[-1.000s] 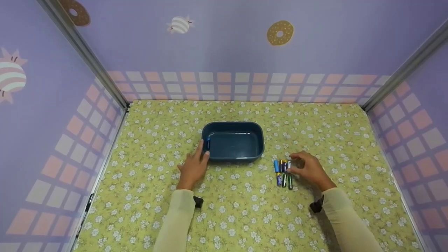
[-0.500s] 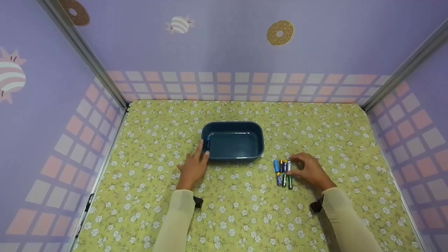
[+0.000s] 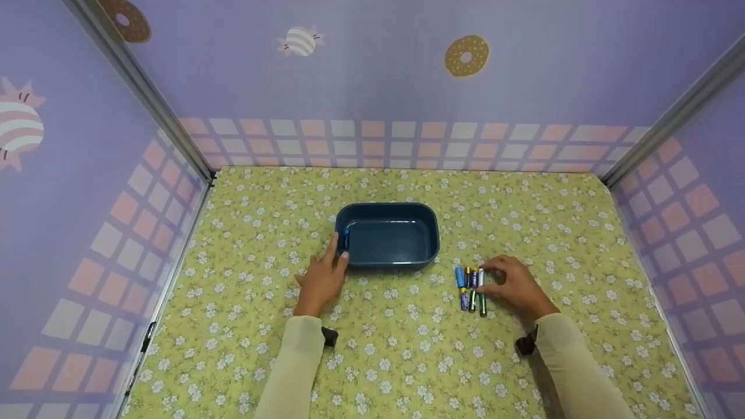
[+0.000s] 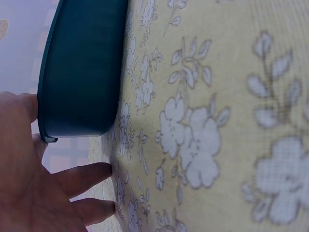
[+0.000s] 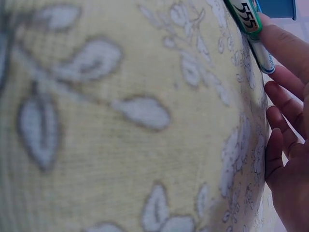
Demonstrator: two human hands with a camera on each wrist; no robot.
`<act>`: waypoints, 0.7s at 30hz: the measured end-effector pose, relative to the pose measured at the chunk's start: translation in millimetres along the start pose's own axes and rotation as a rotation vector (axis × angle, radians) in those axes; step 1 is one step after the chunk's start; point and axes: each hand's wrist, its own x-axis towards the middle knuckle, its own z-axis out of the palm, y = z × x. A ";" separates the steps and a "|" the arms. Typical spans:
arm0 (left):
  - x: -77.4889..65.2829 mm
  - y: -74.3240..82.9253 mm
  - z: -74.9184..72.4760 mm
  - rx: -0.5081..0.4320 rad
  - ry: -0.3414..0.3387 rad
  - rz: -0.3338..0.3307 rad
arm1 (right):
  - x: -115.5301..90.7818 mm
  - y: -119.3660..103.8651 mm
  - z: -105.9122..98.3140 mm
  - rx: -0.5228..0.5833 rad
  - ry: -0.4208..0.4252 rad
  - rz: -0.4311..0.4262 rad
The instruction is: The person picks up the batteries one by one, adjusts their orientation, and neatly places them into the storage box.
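L hand (image 3: 322,278) rests on the blue tub (image 3: 387,265) at its L side nr the near-L corner. Fingers are spread & relaxed; thumb & index touch the rim, the other fingertips are down by the cloth, gripping nothing. Tub sits approx mid-tabletop (image 3: 262,233), upright, w/ its far side nearer the tabletop's far edge. Inside, against its L end, is a small blue item (image 3: 347,238), too small to ID.

R hand (image 3: 515,284) is right of the tub, beyond its near-R corner, at the batteries. Thumb & index are slightly apart, pinching the white battery (image 3: 481,276) btwn them, 1 tip nr each end; the other fingers are bent, tips by the cloth in the R wrist view. The battery is at the R end of the upper row, low to the tabletop.

Next to it in that row: a purple battery (image 3: 473,277), a dark battery w/ orange end (image 3: 467,276) & a light blue battery (image 3: 460,276). Lower row, toward the tabletop's near side: a blue-&-yellow battery (image 3: 464,299) & 2 green batteries (image 3: 483,305).

Labels: a green one reads "555" in bold black digits in the R wrist view, just beside the thumb. The white one's blue print is too small to read there; other labels are illegible in the head view.

Back wall (image 3: 372,70), past the tabletop's far edge, has a donut pic (image 3: 466,56) & a striped candy pic (image 3: 300,42).
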 end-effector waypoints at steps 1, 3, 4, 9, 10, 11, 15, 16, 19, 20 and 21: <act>0.0 0.0 0.2 0.002 0.003 0.001 | -0.1 0.2 0.2 -0.001 0.000 0.001; 0.1 0.1 0.5 -0.001 0.004 0.005 | -0.3 0.7 0.3 0.006 -0.001 0.005; 0.0 0.3 0.6 -0.005 0.005 0.004 | -0.3 1.0 0.3 0.009 -0.002 0.004; -0.4 0.8 1.0 -0.024 0.007 0.000 | 0.4 3.4 -0.1 0.027 -0.004 0.007; -0.6 0.8 1.0 -0.026 0.006 -0.002 | 0.6 3.7 -0.1 0.029 -0.004 0.007; -0.7 0.7 1.0 -0.028 0.005 -0.002 | 0.8 3.8 -0.1 0.032 -0.003 0.011; -1.0 0.5 0.5 -0.031 0.001 -0.001 | 0.5 4.2 -0.1 0.046 0.000 0.021; -1.1 0.5 0.5 -0.030 0.000 -0.001 | 0.4 3.8 0.1 0.054 0.003 0.028; -1.0 0.3 0.5 -0.021 -0.003 0.001 | 0.0 2.8 0.5 0.072 0.006 0.030; -0.7 0.0 0.6 -0.018 -0.004 0.002 | -0.1 2.0 0.7 0.079 0.008 0.032; -0.8 0.0 0.6 -0.014 -0.004 0.001 | -0.2 0.9 1.0 0.090 0.011 0.034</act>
